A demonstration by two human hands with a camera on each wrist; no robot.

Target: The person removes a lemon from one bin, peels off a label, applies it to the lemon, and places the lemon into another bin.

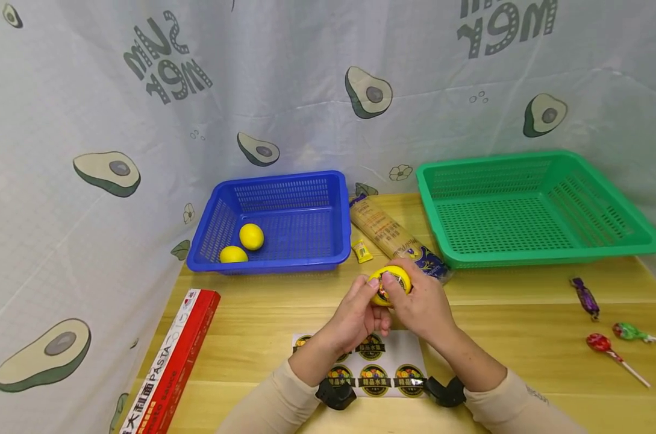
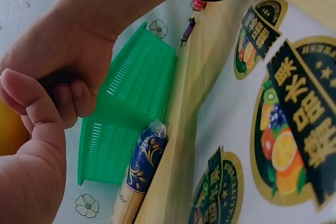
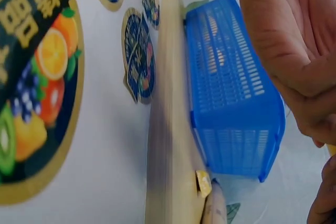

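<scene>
Over the front middle of the table, both hands hold a lemon (image 1: 398,271) in the head view. A round dark fruit sticker (image 1: 383,294) lies on its face, with both thumbs on or beside it. My left hand (image 1: 353,322) grips the lemon from the left, and my right hand (image 1: 426,306) from the right. Below them lies a white sheet (image 1: 406,346) of round black-and-gold stickers, partly hidden by the left hand and forearm. Only a yellow edge of the lemon (image 2: 10,129) shows in the left wrist view. Two more lemons (image 1: 251,237) sit in the blue basket (image 1: 284,263).
A green basket (image 1: 550,256) stands back right. Between the baskets lie a spaghetti pack (image 1: 384,229) and a small yellow packet (image 1: 362,251). A red pasta box (image 1: 178,361) lies left. At right are a purple-wrapped candy (image 1: 585,298) and red (image 1: 599,342) and green (image 1: 626,331) lollipops.
</scene>
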